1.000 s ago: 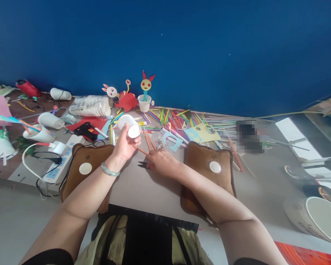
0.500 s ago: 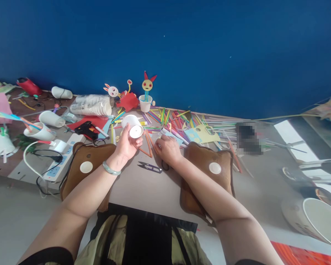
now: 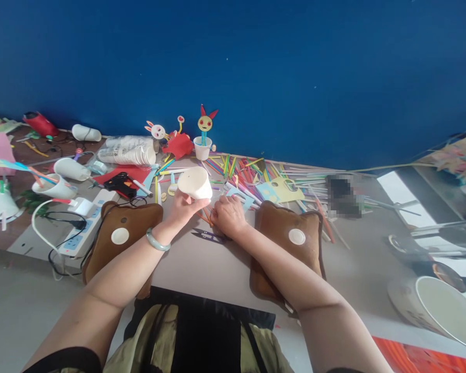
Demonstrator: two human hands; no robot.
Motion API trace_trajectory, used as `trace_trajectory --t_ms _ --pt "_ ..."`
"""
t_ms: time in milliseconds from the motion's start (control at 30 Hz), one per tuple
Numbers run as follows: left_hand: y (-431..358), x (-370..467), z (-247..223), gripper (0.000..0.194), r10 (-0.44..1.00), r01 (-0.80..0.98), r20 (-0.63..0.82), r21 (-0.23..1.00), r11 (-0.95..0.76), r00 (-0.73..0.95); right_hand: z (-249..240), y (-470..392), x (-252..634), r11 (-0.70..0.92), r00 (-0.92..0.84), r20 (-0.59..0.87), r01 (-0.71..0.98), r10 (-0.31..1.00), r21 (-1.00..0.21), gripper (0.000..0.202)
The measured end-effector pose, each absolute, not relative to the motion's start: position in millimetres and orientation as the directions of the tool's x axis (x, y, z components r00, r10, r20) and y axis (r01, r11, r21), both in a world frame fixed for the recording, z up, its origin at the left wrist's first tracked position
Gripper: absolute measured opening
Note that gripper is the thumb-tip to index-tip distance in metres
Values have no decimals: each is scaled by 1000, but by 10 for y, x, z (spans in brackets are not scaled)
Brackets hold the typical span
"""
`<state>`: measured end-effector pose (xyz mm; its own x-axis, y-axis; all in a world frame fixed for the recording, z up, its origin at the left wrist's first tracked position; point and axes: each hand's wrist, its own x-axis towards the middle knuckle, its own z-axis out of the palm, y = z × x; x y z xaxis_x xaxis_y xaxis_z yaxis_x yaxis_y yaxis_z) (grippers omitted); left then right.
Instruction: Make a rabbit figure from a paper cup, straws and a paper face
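Note:
My left hand is closed round a white paper cup, whose mouth is tilted up toward me. Close beside it, my right hand has its fingers curled in over the table; what they hold, if anything, is hidden. Orange strips show between the two hands. Dark thread snips lie just below, their handle end partly covered by my right hand.
Brown cushions lie under both forearms. Colourful strips litter the back. To the left are a power strip, a black glue gun and stacked cups. A rabbit-eared figure stands in a cup by the wall.
The cup has been turned in my left hand: its base faced me, and now its mouth does. My right hand has moved slightly left and nearer, over part of the snips.

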<state>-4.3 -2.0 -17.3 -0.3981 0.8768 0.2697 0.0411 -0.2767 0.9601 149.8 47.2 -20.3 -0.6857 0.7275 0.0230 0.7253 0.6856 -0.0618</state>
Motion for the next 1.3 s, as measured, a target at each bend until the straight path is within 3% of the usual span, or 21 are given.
trace_trajectory --t_ms 133,233,433,567,733,800,900,1000,1067,1200,1300 --pt "-63 -70 -219 65 756 474 550 803 -363 -354 -229 453 1484 675 -675 28 735 738 -63 24" --pt "-87 -92 -229 59 675 650 695 637 -415 -249 -220 461 1497 682 -680 55 727 732 -79 23" --pt "-81 -112 -196 57 604 686 756 580 -438 -254 -151 589 1590 663 -635 191 720 749 -207 14" --pt "-69 -117 -192 57 603 677 746 601 -425 -283 -100 660 1653 599 -595 126 728 794 -334 11" --pt "-53 -112 -221 59 632 593 687 691 -413 -360 -39 770 1730 485 -502 158 629 850 -607 8" --pt "-45 -100 -215 61 661 494 613 774 -395 -433 -26 844 1751 407 -437 182 503 881 -762 9" --pt "-28 -77 -175 62 710 270 449 894 -359 -542 -10 942 1760 196 -346 123 183 930 -963 21" --pt "-6 -63 -130 61 750 84 312 941 -326 -583 27 976 1754 6 -318 45 -123 947 -992 37" --pt "8 -60 -114 58 769 11 261 949 -314 -584 61 963 1752 -56 -342 16 -199 939 -978 44" --pt "9 -46 -108 58 786 -70 197 954 -291 -586 102 901 1750 -88 -448 3 -182 894 -979 38" --pt "-24 -25 -94 49 854 -200 110 949 -242 -509 84 851 1741 26 -468 70 -101 881 -995 34"
